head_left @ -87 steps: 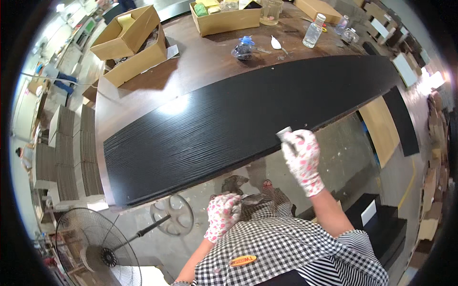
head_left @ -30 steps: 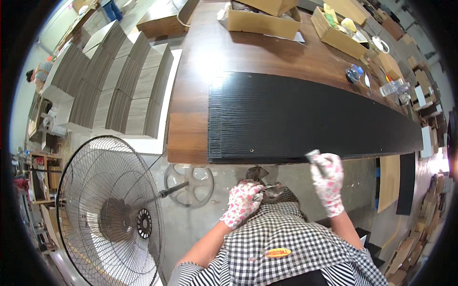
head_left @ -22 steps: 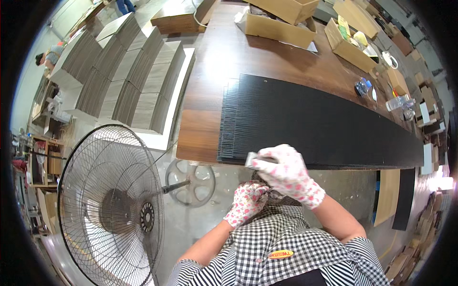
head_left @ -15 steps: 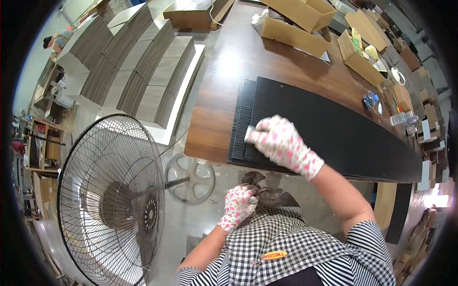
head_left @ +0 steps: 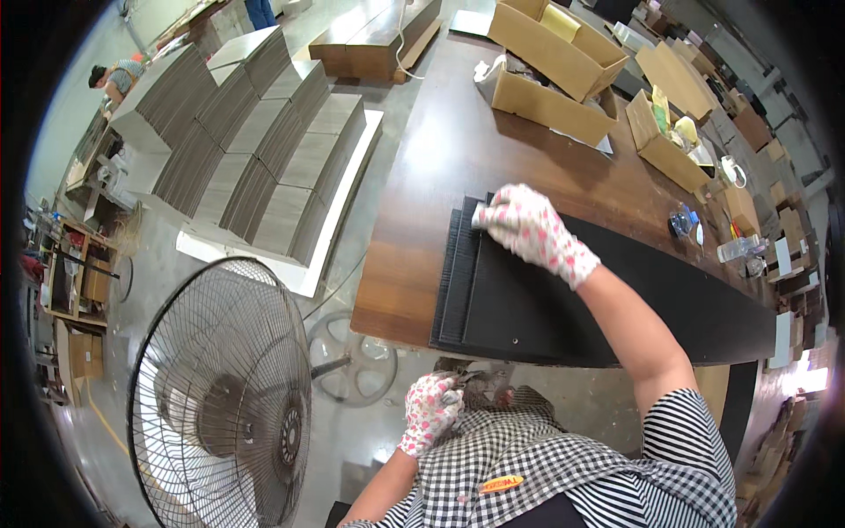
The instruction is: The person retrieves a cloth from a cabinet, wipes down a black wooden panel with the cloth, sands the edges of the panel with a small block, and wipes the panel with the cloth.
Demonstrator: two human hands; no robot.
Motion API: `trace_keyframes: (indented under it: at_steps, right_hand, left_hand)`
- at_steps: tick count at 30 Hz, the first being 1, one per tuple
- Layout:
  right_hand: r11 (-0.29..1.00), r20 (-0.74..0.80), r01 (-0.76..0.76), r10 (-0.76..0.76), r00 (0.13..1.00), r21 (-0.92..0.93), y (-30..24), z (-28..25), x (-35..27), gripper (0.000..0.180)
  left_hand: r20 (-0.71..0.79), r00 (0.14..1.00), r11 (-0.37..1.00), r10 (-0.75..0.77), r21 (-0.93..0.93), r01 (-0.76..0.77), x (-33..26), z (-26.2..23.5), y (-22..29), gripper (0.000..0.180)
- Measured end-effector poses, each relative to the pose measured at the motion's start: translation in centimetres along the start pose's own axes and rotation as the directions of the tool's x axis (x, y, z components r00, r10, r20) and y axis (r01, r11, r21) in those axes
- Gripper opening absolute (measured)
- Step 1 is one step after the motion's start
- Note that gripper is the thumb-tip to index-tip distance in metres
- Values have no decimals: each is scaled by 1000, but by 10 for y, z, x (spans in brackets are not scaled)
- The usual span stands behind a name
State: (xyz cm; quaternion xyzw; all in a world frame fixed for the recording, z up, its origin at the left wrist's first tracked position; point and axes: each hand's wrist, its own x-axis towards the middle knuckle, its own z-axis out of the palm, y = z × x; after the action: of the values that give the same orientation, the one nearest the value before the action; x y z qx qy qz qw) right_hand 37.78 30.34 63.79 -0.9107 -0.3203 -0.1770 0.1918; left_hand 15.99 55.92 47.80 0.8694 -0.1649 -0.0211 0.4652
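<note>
A stack of long black panels [head_left: 616,290] lies on the brown table, its left ends stepped like a fan. At the far left corner of the top panel, my right hand [head_left: 532,231] is closed on a small whitish piece [head_left: 481,215], held against the panel's end edge. My left hand [head_left: 432,409], in the same pink-dotted white glove, is closed low in front of my checked apron [head_left: 528,449], off the table. Dark, crumpled-looking stuff shows beside its fingers; what it grips, if anything, cannot be made out.
A large standing fan [head_left: 220,396] is close on my left. Beyond it, stacked grey boards [head_left: 255,167] rest on a white base. Open cardboard boxes [head_left: 550,106] and plastic bottles [head_left: 739,249] stand on the table [head_left: 396,290]. Another person [head_left: 114,79] is far left.
My right hand has moved along the top panel's left end toward its far corner, still holding the whitish piece. The whole view has shifted; my left hand stays low and closed.
</note>
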Motion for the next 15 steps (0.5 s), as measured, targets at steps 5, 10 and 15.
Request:
trace_keyframes:
  at_steps: [5, 10, 15]
  right_hand:
    - [980, -111, -93, 74, 991, -177, 28, 1, 19, 9]
    - [989, 112, -145, 148, 983, -40, -15, 12, 3, 7]
    - [930, -150, -334, 312, 938, -156, 25, 12, 9, 12]
  left_hand:
    - [-22, 997, 997, -73, -7, 73, 3, -12, 1, 23]
    - [-186, 934, 940, -304, -218, 263, -1, -26, -1, 20]
    - [-311, 803, 790, -508, -539, 291, 23, -47, 10, 21]
